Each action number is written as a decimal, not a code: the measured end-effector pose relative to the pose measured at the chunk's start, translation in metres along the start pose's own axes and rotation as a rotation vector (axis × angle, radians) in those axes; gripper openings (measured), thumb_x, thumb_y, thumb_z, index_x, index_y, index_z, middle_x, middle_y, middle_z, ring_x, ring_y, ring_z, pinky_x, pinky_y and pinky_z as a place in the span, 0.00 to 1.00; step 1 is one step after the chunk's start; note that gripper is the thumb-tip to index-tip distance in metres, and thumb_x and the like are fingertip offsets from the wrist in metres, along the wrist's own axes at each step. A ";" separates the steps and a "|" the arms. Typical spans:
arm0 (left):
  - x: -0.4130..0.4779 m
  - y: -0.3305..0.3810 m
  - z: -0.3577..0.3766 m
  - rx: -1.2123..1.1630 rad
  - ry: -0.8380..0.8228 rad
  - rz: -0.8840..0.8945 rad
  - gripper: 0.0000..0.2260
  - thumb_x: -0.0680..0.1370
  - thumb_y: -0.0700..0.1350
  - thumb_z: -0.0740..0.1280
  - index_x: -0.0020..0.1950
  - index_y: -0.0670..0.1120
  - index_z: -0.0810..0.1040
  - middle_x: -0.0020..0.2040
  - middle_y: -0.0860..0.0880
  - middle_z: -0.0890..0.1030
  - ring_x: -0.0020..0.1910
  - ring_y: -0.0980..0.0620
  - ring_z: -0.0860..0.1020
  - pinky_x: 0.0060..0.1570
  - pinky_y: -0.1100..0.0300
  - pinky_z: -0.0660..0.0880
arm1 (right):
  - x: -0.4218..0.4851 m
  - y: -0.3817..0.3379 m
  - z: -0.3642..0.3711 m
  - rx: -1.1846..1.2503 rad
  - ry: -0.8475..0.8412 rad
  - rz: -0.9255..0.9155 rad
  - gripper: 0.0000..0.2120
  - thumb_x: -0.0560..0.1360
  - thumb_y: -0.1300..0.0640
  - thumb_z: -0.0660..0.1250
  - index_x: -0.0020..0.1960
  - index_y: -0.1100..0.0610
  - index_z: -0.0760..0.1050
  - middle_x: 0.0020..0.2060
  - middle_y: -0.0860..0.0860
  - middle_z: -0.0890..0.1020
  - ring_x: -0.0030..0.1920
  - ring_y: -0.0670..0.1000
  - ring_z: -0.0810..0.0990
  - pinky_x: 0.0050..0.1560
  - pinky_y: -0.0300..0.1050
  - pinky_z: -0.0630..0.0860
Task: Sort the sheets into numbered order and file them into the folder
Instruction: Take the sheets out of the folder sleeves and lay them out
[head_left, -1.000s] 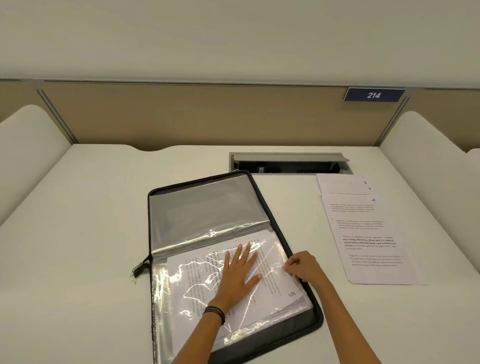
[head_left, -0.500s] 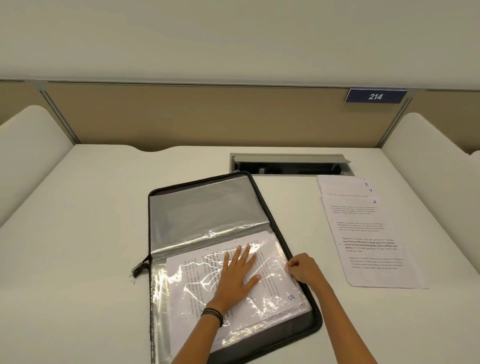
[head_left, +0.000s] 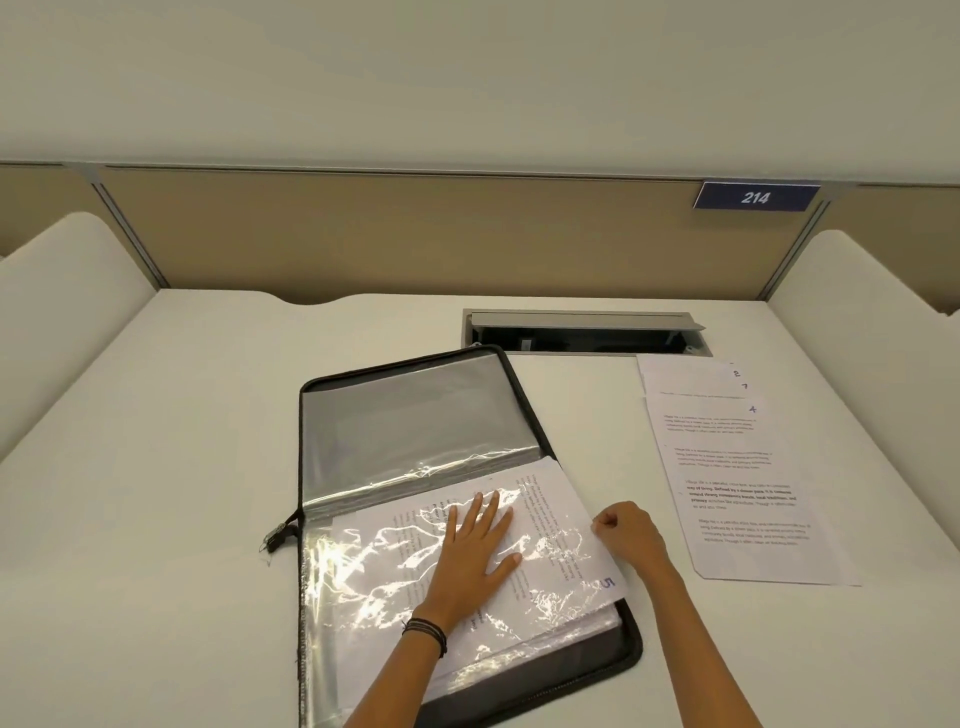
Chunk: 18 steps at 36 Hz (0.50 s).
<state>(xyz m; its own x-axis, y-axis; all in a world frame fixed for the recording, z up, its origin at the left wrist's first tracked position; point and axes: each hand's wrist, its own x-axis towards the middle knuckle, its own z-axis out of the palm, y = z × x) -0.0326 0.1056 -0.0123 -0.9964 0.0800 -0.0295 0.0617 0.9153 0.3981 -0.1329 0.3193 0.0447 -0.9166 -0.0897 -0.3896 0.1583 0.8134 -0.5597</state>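
Note:
A black zip folder (head_left: 415, 410) lies open in the middle of the desk, with clear plastic sleeves (head_left: 374, 566) inside. A printed sheet marked 5 (head_left: 556, 493) sits in the top sleeve, and its right edge sticks out past the folder's zip border. My left hand (head_left: 478, 551) presses flat on the sleeve over that sheet. My right hand (head_left: 631, 535) is curled and pinches the sheet's right edge. A fanned stack of numbered sheets (head_left: 737, 499) lies to the right, with number 4 on top.
A recessed cable hatch (head_left: 587, 332) sits behind the folder. Cream partitions close off both sides of the desk, and a tan back panel carries a plate reading 214 (head_left: 756, 197). The folder's zip pull (head_left: 275, 538) hangs off its left edge.
Sheet 5 has slid to the right with my right hand and now overhangs the folder's right border. My left hand stays flat on the sleeve.

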 end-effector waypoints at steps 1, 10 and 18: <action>0.000 0.000 -0.001 0.009 -0.003 -0.002 0.30 0.76 0.68 0.38 0.75 0.57 0.39 0.76 0.54 0.36 0.75 0.53 0.33 0.71 0.54 0.27 | 0.000 0.001 -0.001 0.007 -0.002 0.003 0.15 0.75 0.62 0.64 0.31 0.54 0.68 0.31 0.45 0.74 0.34 0.46 0.73 0.35 0.39 0.67; -0.001 0.002 -0.002 -0.004 -0.024 -0.014 0.32 0.75 0.69 0.37 0.75 0.57 0.39 0.76 0.55 0.35 0.74 0.54 0.31 0.69 0.57 0.24 | 0.001 0.013 -0.019 0.055 0.048 0.057 0.09 0.78 0.59 0.62 0.42 0.61 0.76 0.37 0.52 0.78 0.40 0.51 0.76 0.41 0.44 0.71; -0.001 0.000 -0.001 -0.002 -0.043 -0.021 0.33 0.74 0.70 0.36 0.75 0.57 0.38 0.76 0.55 0.35 0.74 0.55 0.31 0.68 0.56 0.24 | -0.006 0.017 -0.031 0.130 0.068 0.039 0.06 0.79 0.59 0.62 0.45 0.59 0.75 0.41 0.52 0.77 0.45 0.52 0.75 0.50 0.49 0.73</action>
<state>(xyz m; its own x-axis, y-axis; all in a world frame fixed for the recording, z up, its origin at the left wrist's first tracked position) -0.0319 0.1053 -0.0115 -0.9940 0.0780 -0.0766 0.0412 0.9161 0.3988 -0.1356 0.3516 0.0599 -0.9311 -0.0169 -0.3644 0.2360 0.7340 -0.6368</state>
